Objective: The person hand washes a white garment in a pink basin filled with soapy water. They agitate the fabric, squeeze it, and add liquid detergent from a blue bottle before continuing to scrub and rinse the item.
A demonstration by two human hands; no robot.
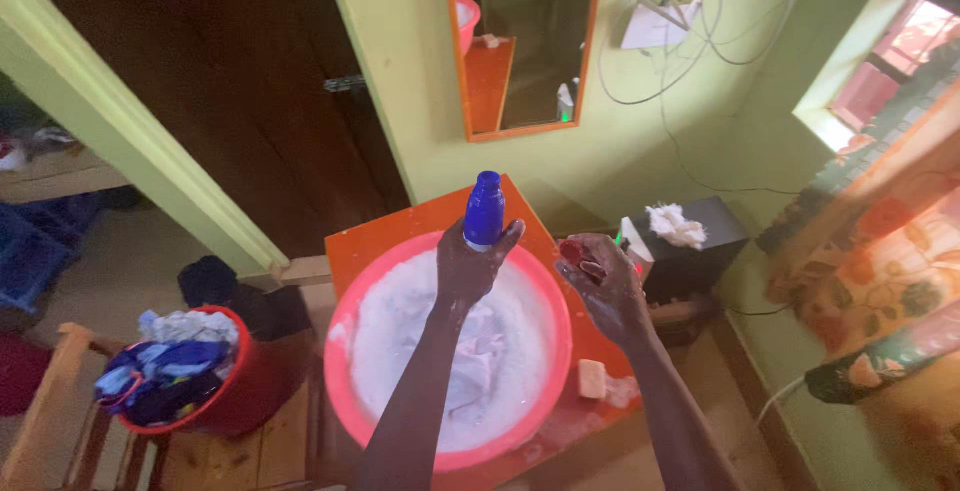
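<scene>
Blue bottle (pixel 485 211) stands upright in the left hand (pixel 472 263), fingers clamped round its lower end, long axis vertical. Below that hand sits a pink basin (pixel 345 391) of suds and soaking cloth on an orange bench (pixel 385 236). Just right, the right hand (pixel 605 286) pinches a small red cap (pixel 574 250); a soap bar (pixel 592 379) lies beneath it. Far left, a red bucket (pixel 245 391) holds clothes.

1. The small blue plastic bottle (pixel 484 211) looks smooth and a bit shiny.
2. The big round pink plastic basin (pixel 345 406) has a smooth rim, and soft white foam fills it.
3. The orange wooden table (pixel 400 226) is painted and looks glossy.
4. The red plastic bucket (pixel 255 391) holds crumpled cloth.
5. The pale bar of soap (pixel 592 379) looks matt.
6. The chair (pixel 60 421) is bare wood.
</scene>
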